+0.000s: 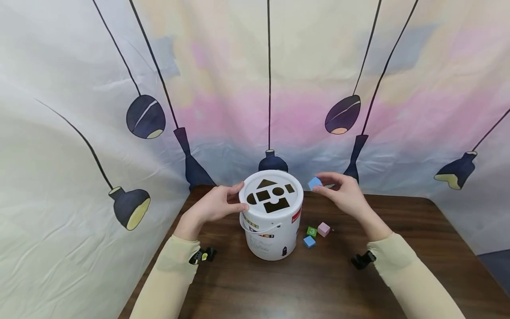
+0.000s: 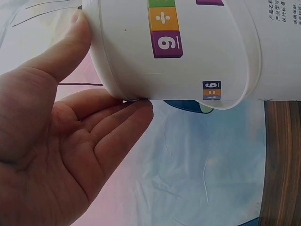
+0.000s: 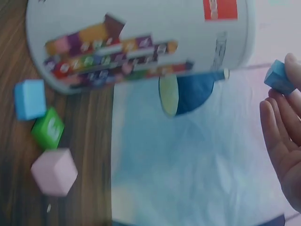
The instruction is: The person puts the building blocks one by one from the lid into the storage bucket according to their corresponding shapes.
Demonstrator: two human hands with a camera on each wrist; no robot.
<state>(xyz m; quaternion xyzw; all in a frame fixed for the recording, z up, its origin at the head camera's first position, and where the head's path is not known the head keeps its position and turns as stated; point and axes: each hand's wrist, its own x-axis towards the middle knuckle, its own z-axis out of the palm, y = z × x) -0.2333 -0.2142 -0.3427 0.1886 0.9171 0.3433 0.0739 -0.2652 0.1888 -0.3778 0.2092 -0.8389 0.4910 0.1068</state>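
Note:
A white bucket (image 1: 268, 239) with a shape-cutout lid (image 1: 292, 204) stands upright on the table. My left hand (image 1: 213, 204) holds the lid's left edge, thumb at the near side and fingers farther back; the left wrist view shows this hand (image 2: 70, 122) against the rim. To the right of the bucket, my right hand (image 1: 344, 192) pinches a blue cube (image 1: 314, 183) between thumb and fingers, level with the lid. The right wrist view shows this blue cube (image 3: 279, 77) at the fingertips, apart from the bucket.
Right of the bucket's base lie another blue block (image 1: 309, 241), a green block (image 1: 312, 231) with a number and a pink cube (image 1: 323, 229), close together on the brown wooden table (image 1: 318, 283). A lamp-patterned cloth (image 1: 311, 110) hangs behind the table. The bucket's white handle (image 1: 259, 231) hangs at its front.

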